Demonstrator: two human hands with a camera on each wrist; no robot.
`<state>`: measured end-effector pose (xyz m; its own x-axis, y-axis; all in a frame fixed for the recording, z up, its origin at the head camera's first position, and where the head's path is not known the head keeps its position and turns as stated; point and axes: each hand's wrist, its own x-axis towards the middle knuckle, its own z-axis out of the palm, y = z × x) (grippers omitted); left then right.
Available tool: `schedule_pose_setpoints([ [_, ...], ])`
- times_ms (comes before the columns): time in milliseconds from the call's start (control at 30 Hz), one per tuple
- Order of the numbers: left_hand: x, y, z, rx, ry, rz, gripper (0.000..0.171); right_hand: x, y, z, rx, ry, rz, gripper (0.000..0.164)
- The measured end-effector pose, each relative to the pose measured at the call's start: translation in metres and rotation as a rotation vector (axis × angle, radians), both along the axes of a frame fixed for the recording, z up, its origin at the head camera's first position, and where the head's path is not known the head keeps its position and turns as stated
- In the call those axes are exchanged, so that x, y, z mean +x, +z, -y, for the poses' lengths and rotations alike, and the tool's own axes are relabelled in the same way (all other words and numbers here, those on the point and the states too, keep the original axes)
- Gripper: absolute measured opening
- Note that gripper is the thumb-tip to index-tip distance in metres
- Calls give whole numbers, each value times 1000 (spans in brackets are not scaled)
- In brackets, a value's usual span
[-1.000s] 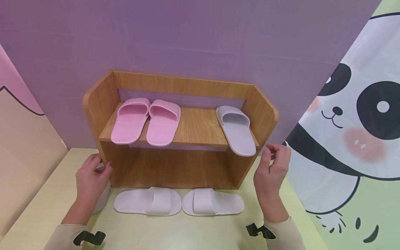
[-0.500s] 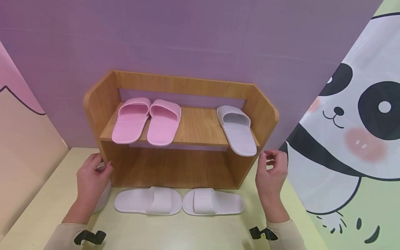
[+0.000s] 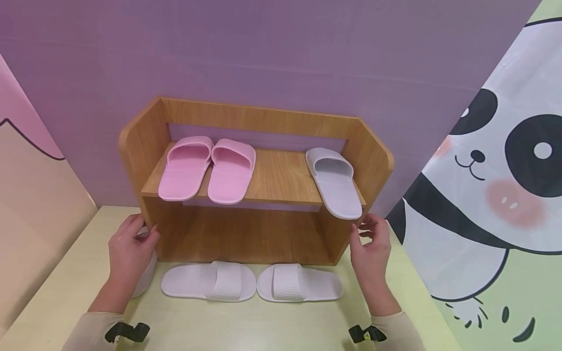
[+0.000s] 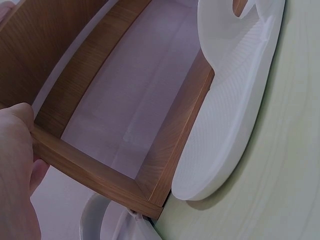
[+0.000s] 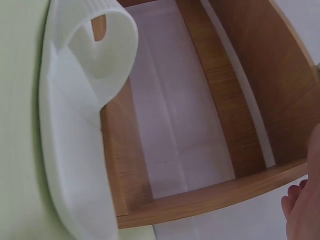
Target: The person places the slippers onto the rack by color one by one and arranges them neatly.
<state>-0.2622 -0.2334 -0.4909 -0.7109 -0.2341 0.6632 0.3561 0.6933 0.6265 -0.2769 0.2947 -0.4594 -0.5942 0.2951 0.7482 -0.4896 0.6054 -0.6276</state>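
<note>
A two-tier wooden shoe rack (image 3: 250,234) stands against the purple backdrop. My left hand (image 3: 130,251) pinches the front edge of its left side panel, thumb on the inner side and fingers outside, as the left wrist view also shows. At the right side panel (image 5: 200,200), my right hand (image 3: 372,256) grips the front edge, thumb in front and fingers outside. On the upper shelf sit two pink slippers (image 3: 186,168) (image 3: 231,170) at the left. A single pale grey slipper (image 3: 335,185) lies at the right, its toe overhanging the shelf.
Two white slippers (image 3: 189,282) (image 3: 318,285) lie sideways along the rack's front foot, on the pale yellow table (image 3: 246,326). Another white slipper (image 3: 147,278) is partly hidden behind my left hand. A panda picture (image 3: 496,195) covers the right wall.
My right hand has moved left and slightly down, from beside the rack onto its right panel's front edge. My left hand and the slippers stay as they were.
</note>
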Motion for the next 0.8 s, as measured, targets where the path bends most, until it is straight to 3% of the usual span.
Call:
schedule_pose_setpoints([
  [300, -2, -2, 2, 10, 4, 8, 37, -3, -13, -2, -38, 1, 97, 26],
  [800, 0, 0, 0, 21, -7, 7, 37, -7, -17, 1, -72, -15, 72, 22],
])
